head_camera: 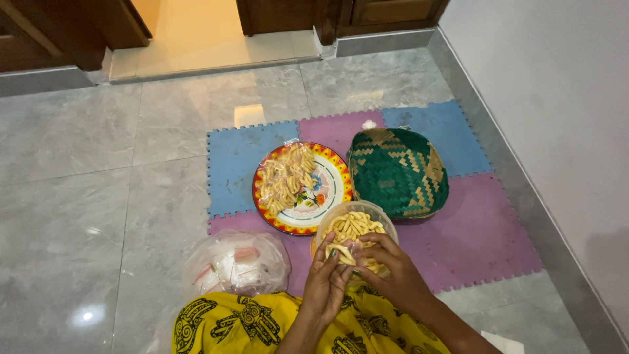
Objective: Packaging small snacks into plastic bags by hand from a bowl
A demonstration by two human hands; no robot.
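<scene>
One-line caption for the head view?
Both hands pinch a small clear bag of yellow snack sticks over a plastic bowl.

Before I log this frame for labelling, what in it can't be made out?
Head view only:
- Small bag between the left hand and right hand: fingers cover most of it, so each grip is unclear.
- Tub of snack sticks: near rim hidden by the hands.
- Clear bag: crumpled plastic blurs its contents.
- Woven basket: upside down, inside hidden.
- White scrap: cut by the bottom edge.

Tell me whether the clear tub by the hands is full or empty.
Nearly full: the clear tub is heaped with pale yellow snack sticks up to its rim. Both hands' fingers cover its near edge.
</scene>
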